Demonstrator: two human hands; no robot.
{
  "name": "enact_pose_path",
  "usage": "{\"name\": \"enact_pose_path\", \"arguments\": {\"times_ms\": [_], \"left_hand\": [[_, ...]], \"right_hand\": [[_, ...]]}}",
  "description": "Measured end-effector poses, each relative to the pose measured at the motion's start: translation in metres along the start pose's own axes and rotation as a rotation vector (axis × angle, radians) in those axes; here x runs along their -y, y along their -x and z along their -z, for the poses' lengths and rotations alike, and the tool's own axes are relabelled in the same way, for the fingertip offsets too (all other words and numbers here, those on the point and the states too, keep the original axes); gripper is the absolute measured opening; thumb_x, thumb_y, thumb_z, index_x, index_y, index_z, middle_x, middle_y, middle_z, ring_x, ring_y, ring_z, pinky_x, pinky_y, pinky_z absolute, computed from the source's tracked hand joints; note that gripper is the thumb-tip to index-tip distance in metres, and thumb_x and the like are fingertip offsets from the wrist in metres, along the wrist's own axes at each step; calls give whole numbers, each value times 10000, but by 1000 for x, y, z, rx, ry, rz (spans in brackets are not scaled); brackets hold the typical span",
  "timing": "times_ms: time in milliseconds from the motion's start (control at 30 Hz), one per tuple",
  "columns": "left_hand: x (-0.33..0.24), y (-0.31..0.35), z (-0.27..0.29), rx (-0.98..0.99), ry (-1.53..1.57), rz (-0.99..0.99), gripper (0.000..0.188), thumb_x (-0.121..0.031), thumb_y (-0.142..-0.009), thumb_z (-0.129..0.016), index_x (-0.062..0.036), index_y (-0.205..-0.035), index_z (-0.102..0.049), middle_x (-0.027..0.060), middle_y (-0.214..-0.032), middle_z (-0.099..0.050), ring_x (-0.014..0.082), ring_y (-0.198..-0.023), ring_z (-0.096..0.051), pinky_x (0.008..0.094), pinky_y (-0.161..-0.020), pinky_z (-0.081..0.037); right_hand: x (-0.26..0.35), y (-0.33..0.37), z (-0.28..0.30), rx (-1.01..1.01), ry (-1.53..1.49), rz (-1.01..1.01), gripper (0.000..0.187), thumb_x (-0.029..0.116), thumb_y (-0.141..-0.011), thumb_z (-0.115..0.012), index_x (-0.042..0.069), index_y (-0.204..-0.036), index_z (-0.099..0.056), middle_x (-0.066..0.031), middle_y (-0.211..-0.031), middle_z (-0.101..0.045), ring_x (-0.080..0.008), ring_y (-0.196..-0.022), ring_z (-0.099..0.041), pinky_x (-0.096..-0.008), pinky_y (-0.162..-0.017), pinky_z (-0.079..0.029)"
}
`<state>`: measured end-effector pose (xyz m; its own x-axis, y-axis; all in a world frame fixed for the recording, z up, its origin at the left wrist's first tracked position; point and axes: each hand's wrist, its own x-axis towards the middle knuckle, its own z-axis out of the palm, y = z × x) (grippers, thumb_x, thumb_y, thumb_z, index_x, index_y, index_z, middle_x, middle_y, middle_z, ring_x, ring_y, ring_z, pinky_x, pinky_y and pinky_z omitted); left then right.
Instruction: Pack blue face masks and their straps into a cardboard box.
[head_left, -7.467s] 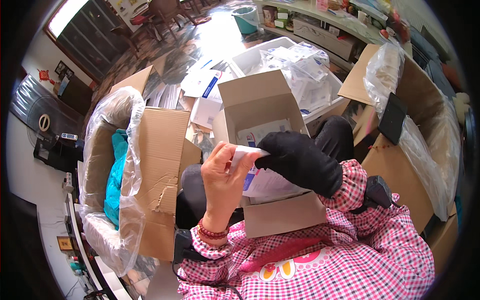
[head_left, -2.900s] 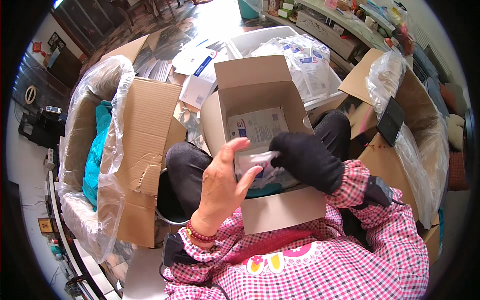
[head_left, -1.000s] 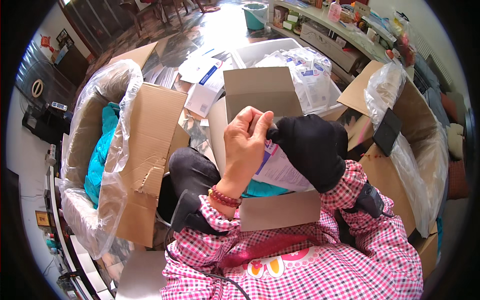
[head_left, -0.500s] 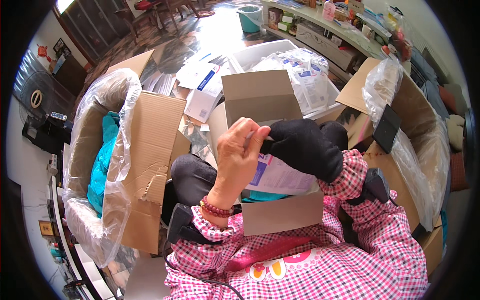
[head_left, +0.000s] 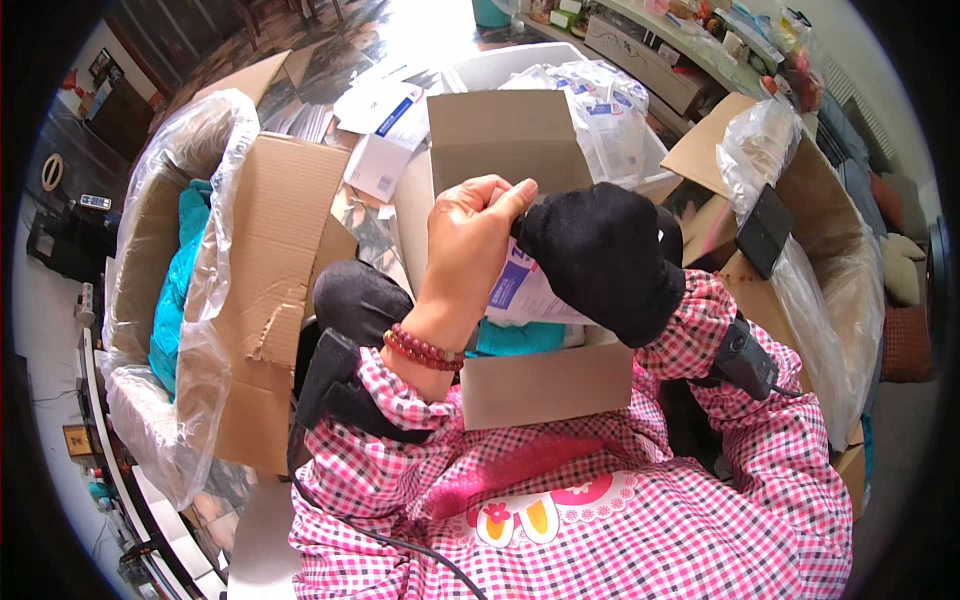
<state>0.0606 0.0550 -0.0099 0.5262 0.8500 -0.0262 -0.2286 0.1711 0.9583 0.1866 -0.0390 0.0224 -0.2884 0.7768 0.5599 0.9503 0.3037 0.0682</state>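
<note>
My bare left hand [head_left: 470, 225], with a red bead bracelet at the wrist, is closed in a pinch between thumb and forefinger. Whatever lies in that pinch is too small to make out. Close beside it, my right hand [head_left: 608, 262] wears a black glove and is closed on the upper part of a white plastic bag [head_left: 520, 290] with purple print. The bag hangs over an open cardboard box [head_left: 548, 388] in front of me. Teal folded material [head_left: 520, 338] shows inside the box, under the bag. The gloved fingertips are partly hidden.
To the left stands a big carton [head_left: 265, 270] lined with clear plastic, holding teal packs [head_left: 185, 290]. Another lined carton [head_left: 835, 290] is on the right, a black phone [head_left: 765, 232] at its edge. Beyond the box are a white bin [head_left: 655, 180] of printed bags and white cartons [head_left: 375, 172].
Both hands have risen slightly toward the far side, still close together. My gloved right hand has turned more upright over the bag. The whole view has shifted a little.
</note>
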Motion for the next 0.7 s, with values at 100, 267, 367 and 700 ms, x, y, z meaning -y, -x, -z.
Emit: {"name": "enact_pose_path", "arguments": {"times_ms": [100,267,367,700], "left_hand": [[1,-2,-2,14,108,111,315,-121,-915,-719,-63,-639,-578,-117,-605,-445,3,-564,-325,228,-506,-251],[-13,6,3,-8,-193,-104,249,-189,-944,-727,-73,-738,-649,-114,-647,-471,-3,-591,-370,223,-518,-288],[-28,2,19,-153,-181,-92,391,-414,-1002,-635,-74,-815,-684,-81,-673,-516,25,-588,-429,213,-564,-365],[-35,3,51,153,-155,166,265,-231,-986,-679,30,-1000,-726,-11,-866,-712,26,-718,-605,203,-624,-476]], "right_hand": [[4,1,-2,-8,21,-31,142,116,-754,-678,102,-893,-700,-90,-723,-639,-272,-645,-659,-403,-562,-505],[-1,6,-19,-165,-264,-223,137,240,-797,-731,137,-887,-737,-80,-764,-685,-275,-663,-677,-396,-568,-512],[-6,6,-13,-258,-293,-332,159,319,-842,-731,168,-893,-731,-52,-731,-652,-274,-622,-648,-399,-547,-489],[34,12,10,125,314,198,429,207,-868,-615,43,-1263,-602,-35,-803,-531,-189,-683,-576,-370,-599,-448]]}}
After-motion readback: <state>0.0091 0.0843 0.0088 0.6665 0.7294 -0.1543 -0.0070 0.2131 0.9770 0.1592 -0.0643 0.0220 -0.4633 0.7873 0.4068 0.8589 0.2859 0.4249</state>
